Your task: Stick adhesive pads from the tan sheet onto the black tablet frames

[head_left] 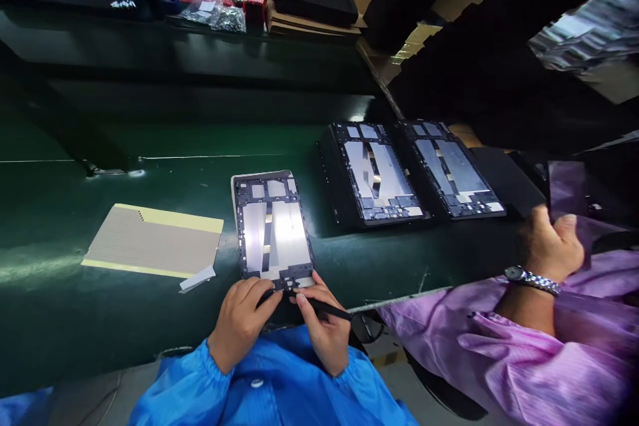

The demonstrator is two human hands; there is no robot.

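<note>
A tablet frame [271, 226] with a shiny metal back lies open side up on the dark green bench [60, 266] in front of me. My left hand [243, 319] is curled at its near edge, fingertips pinched on the bottom rim. My right hand [323, 326] is closed around a thin black tool [324, 308] whose tip rests at the frame's near edge, beside my left fingertips. Both my sleeves are blue.
A sheet of grey strips [152, 241] on yellow backing lies left of the frame. Two more tablet frames [379, 173] [455, 170] sit on black trays at the right. A person in a purple sleeve, with a wristwatch [532, 278], works at my right. Boxes and bags stand far back.
</note>
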